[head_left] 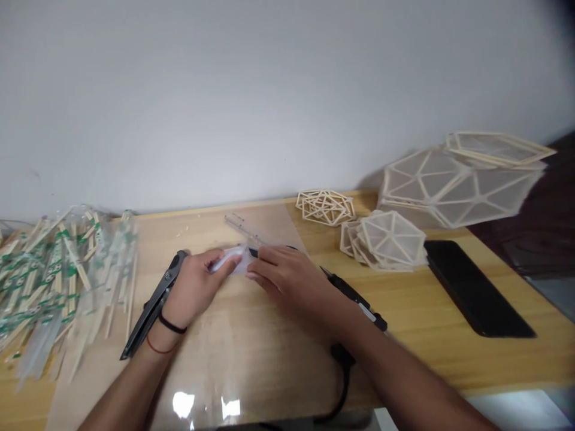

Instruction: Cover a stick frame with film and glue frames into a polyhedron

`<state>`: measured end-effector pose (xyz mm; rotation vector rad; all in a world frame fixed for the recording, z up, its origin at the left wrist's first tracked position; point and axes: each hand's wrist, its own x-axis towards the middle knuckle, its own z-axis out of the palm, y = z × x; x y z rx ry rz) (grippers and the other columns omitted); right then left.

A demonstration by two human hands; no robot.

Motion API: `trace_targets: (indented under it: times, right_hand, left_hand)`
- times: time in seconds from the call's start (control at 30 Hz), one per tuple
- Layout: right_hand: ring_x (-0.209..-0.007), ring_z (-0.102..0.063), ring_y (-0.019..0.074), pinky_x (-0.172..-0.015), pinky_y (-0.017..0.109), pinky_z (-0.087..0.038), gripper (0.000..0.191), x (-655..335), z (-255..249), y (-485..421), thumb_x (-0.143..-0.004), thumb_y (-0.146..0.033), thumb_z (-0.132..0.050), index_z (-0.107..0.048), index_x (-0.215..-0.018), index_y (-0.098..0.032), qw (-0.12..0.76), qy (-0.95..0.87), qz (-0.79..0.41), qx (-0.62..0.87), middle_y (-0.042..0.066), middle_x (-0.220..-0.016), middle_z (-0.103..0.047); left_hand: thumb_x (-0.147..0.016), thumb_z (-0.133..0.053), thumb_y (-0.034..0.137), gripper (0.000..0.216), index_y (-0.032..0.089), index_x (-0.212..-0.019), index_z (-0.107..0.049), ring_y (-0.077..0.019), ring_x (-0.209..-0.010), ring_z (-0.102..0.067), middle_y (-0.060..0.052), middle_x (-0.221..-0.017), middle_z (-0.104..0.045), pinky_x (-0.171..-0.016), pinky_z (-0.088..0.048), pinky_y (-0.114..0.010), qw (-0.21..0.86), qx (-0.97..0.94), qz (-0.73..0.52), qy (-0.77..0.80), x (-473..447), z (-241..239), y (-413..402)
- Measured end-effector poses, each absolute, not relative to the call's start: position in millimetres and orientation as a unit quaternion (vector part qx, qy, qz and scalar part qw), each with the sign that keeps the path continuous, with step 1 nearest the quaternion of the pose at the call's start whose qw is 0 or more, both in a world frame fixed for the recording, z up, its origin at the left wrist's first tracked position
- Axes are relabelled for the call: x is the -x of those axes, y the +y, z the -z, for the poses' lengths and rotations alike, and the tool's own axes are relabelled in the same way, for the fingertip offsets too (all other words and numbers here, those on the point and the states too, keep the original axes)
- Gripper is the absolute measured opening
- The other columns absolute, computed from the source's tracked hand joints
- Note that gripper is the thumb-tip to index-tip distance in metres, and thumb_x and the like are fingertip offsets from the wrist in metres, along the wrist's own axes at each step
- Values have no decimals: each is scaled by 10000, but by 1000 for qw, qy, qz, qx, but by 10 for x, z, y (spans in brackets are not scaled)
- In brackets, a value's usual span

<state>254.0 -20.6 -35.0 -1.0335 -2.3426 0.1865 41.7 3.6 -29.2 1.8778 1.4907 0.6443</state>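
My left hand (197,278) is closed on a small whitish translucent sheet piece (231,261), pinched between thumb and fingers above the middle of the table. Close beside it, my right hand (287,278) is closed round a dark slim tool (253,252). Its dark end meets the sheet piece, and the rest is mostly hidden by my fingers, so its kind does not show. Behind both hands lies a clear ruler (245,227). A grey and black hand cutter (155,305) rests beside my left wrist. Under the hands is a clear mat (251,359).
Many thin wooden sticks in green-marked wrappers (58,275) pile up at left. Stick frames (326,208), small covered panels (390,239) and larger covered panels (467,185) stand at right. A black phone (478,290) and a black corded pen-like tool (354,296) lie nearer.
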Motion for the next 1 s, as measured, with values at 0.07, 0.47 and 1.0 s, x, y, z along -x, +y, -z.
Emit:
trace_targets:
  times: [0.07, 0.47, 1.0]
  right_hand:
    - [-793, -606, 200, -743, 331, -484, 256, -2558, 338, -192, -1059, -233, -559, -727, -886, -150, 300, -873, -69, 377, 80, -866, -683]
    - [-844, -771, 177, -799, 292, -591, 125, -2609, 395, -164, -974, -220, -698, -815, -929, -217, 407, -788, -282, 365, 54, -964, -826]
    - [-717, -732, 183, -645, 277, -530, 140, -2612, 343, -155, -807, -311, -853, -783, -763, -198, 387, -641, -474, 463, 29, -778, -808]
  left_hand:
    - [-913, -608, 510, 446, 173, -626, -555, -105, -572, -354, 45, -582, -418, -534, -260, -255, 340, -731, -216, 551, -420, 272, 27]
    - [-958, -568, 560, 477, 167, -692, -612, -113, -612, -392, 35, -640, -450, -551, -286, -244, 453, -745, -147, 467, -412, 179, -23]
    - [-1020, -525, 431, 348, 186, -839, -693, -139, -634, -486, 4, -713, -590, -575, -334, -242, 454, -783, -150, 398, -373, 127, -53]
